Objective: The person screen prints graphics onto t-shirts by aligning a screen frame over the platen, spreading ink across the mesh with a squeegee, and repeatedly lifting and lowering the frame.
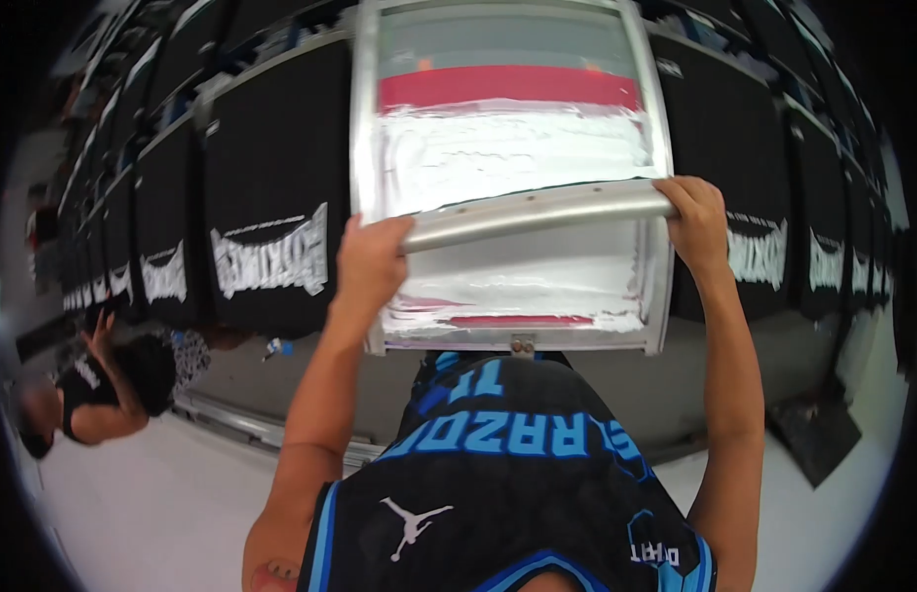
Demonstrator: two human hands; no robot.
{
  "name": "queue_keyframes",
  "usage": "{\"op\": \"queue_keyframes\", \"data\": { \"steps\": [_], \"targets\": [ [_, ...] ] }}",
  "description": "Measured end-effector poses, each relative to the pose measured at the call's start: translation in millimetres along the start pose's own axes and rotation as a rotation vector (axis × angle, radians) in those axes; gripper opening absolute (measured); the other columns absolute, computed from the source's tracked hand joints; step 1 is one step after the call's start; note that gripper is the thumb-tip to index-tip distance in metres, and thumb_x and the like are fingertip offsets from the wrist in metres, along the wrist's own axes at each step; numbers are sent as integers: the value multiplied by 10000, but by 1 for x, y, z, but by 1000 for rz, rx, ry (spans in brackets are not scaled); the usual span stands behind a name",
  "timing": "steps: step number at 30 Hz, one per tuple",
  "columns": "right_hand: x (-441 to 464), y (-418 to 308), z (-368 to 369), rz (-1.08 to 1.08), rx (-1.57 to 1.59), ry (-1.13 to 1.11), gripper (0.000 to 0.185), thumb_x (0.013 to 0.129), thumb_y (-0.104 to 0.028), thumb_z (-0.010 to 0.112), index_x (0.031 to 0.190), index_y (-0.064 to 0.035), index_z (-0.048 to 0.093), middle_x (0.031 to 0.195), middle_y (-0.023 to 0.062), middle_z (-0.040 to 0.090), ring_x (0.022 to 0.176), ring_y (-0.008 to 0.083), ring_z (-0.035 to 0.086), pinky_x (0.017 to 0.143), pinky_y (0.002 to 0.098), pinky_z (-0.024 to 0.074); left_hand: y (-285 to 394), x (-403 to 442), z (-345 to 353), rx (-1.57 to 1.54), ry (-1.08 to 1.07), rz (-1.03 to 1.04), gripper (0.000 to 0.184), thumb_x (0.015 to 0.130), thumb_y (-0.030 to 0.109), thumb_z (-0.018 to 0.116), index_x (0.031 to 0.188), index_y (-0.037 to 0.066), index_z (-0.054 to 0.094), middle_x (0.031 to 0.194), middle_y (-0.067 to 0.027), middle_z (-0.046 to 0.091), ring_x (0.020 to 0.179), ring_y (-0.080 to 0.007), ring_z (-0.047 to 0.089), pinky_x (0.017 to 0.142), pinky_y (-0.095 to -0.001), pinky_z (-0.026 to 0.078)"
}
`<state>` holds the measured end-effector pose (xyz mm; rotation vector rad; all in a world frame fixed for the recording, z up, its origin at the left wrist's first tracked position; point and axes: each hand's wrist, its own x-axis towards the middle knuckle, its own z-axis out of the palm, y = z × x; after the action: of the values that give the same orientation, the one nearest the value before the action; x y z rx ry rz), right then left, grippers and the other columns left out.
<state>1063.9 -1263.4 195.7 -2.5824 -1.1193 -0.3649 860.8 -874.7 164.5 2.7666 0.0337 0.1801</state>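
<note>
Both my hands grip a long metal squeegee (pixel 537 210), one at each end. My left hand (pixel 373 259) is wrapped round its left end, and my right hand (pixel 693 219) closes on its right end, slightly farther up the frame. The squeegee lies slanted across a silkscreen frame (pixel 365 128) with metal sides. Thick white ink (pixel 508 148) covers much of the mesh above and below the squeegee. A red band (pixel 508 87) crosses the upper part of the screen, and a thin red strip shows near its lower edge. Whatever lies under the screen is hidden.
Black shirts with white prints (pixel 269 247) lie on boards in a row to the left, and more black shirts (pixel 757 247) continue to the right. Another person (pixel 108 390) is at the far left beside the row. A dark flat piece (pixel 814 439) lies at lower right.
</note>
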Motion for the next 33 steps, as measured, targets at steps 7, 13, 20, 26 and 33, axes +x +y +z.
{"op": "queue_keyframes", "data": {
  "steps": [7, 13, 20, 26, 33],
  "targets": [
    [61, 39, 26, 103, -20, 11, 296, 738, -56, 683, 1026, -123, 692, 929, 67, 679, 900, 281, 636, 798, 410, 492, -14, 105, -37, -9, -30, -139, 397, 732, -10, 555, 1068, 151, 692, 945, -175, 672, 894, -371, 640, 792, -432, 518],
    [70, 48, 47, 344, -50, -174, 326, 761, -150, 728, 1085, -160, 694, 955, 86, 684, 926, 292, 652, 802, 408, 515, -26, 153, -27, 106, -197, -92, 440, 722, -21, 566, 1117, 130, 687, 993, -180, 679, 935, -365, 651, 859, -420, 515],
    [-22, -7, 13, 463, 60, -194, 308, 717, -170, 760, 1017, -128, 704, 907, 106, 672, 885, 293, 645, 791, 409, 493, -10, 167, -44, 118, -347, 96, 405, 706, -61, 557, 1040, 108, 710, 905, -160, 689, 864, -345, 662, 809, -411, 520],
    [-115, -74, 2, 574, 55, -84, 301, 668, -105, 735, 961, -126, 671, 855, 82, 621, 812, 290, 609, 714, 410, 443, 21, 180, -35, 174, -405, 314, 334, 711, -75, 565, 948, 105, 717, 848, -112, 692, 841, -310, 657, 780, -412, 495],
    [-146, -141, -4, 642, 70, -95, 325, 620, -74, 685, 932, -110, 603, 831, 97, 563, 766, 318, 576, 686, 418, 426, 49, 190, -53, 136, -287, 598, 281, 646, -112, 593, 857, 36, 707, 828, -144, 683, 806, -326, 654, 784, -399, 495]
  ]
}}
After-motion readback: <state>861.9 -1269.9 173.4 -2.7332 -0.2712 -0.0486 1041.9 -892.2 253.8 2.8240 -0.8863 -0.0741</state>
